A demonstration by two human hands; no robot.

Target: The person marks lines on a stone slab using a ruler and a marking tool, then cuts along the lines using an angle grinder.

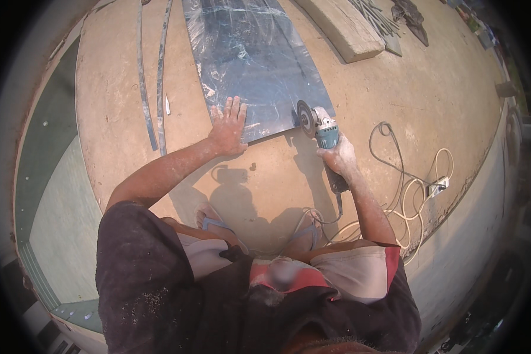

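Observation:
A long dark panel (pixel 265 65), shiny and partly covered by clear plastic film, lies on the floor in front of me. My left hand (pixel 229 127) rests flat on its near left corner, fingers spread and dusted white. In my right hand (pixel 340 157) is a teal and black angle grinder (pixel 328 137), gripped round its body. The grinder's disc (pixel 306 118) stands upright at the panel's near right edge. Whether the disc touches the panel or is spinning, I cannot tell.
A grey cable runs from the grinder toward a white power strip (pixel 438 186) with a coiled cream cord (pixel 408 219) on the right. Two narrow strips (pixel 160 76) and a small white pointed piece (pixel 167 105) lie left. A pale beam (pixel 342 29) lies far right. My sandalled feet (pixel 305 231) are close by.

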